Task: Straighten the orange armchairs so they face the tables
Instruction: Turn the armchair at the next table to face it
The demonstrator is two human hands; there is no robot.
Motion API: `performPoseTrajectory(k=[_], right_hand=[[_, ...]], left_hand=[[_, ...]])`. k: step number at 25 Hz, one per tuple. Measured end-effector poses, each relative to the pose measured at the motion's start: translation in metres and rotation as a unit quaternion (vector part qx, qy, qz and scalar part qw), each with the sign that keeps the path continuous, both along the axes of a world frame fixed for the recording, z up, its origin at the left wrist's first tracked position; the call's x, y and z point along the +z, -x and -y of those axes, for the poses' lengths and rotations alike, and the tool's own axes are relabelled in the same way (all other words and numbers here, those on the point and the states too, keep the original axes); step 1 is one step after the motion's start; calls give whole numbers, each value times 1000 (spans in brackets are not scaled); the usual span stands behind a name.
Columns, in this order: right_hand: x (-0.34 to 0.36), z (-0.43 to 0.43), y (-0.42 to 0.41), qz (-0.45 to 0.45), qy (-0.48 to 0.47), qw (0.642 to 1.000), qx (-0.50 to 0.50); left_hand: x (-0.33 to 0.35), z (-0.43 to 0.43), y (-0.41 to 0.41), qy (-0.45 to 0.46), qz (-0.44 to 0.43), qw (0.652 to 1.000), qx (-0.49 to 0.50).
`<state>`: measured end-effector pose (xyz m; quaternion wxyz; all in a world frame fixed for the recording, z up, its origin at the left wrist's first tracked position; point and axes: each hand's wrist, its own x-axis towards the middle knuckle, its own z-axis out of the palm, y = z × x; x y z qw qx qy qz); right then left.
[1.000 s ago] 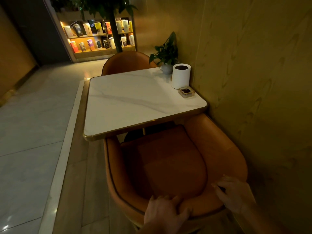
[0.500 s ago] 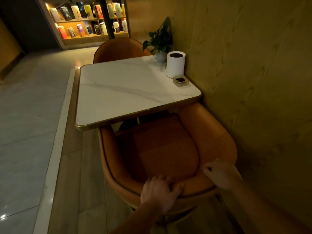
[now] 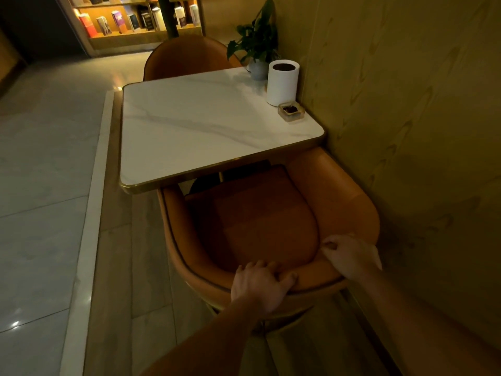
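Note:
An orange armchair [image 3: 336,191] stands at the near side of a white marble table [image 3: 200,126], its seat partly tucked under the table's brass edge and turned a little to the left of it. My left hand [image 3: 260,284] grips the top of the backrest near its middle. My right hand [image 3: 352,256] grips the backrest rim further right, close to the wall. A second orange armchair [image 3: 187,57] stands at the table's far side, only its back visible.
A wood-panelled wall [image 3: 406,104] runs close along the chair's right side. On the table's far right are a white cylinder [image 3: 282,82], a small ashtray [image 3: 291,112] and a potted plant [image 3: 257,44]. A raised floor strip [image 3: 92,213] borders tiled floor on the left. A bookshelf [image 3: 135,20] stands beyond.
Both hands have closed onto the backrest, the right one moving inward along the rim. The view has pulled back and the chair sits further from me, more under the table.

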<state>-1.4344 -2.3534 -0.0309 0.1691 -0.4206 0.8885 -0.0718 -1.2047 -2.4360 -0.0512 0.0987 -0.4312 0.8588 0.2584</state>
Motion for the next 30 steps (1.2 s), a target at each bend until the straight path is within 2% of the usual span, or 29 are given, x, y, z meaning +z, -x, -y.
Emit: performPoseTrajectory(k=[8, 11, 13, 15, 20, 25, 30], right_hand=[[6, -2, -3, -34, 21, 999, 30], [2, -3, -7, -34, 8, 998, 52], [1, -2, -2, -19, 0, 998, 67], [1, 2, 4, -16, -6, 998, 65], [1, 3, 0, -42, 15, 996, 78], [2, -2, -1, -55, 50, 993, 87], [-4, 3, 2, -49, 45, 993, 95]], left_hand=[[6, -4, 1, -4, 59, 998, 29], [15, -14, 9, -35, 112, 984, 133], [22, -22, 26, -57, 103, 970, 212], [26, -28, 41, -65, 86, 962, 251], [26, -31, 44, -1, 92, 960, 265], [23, -36, 45, 13, 84, 960, 266], [21, -31, 49, 25, 88, 960, 264]])
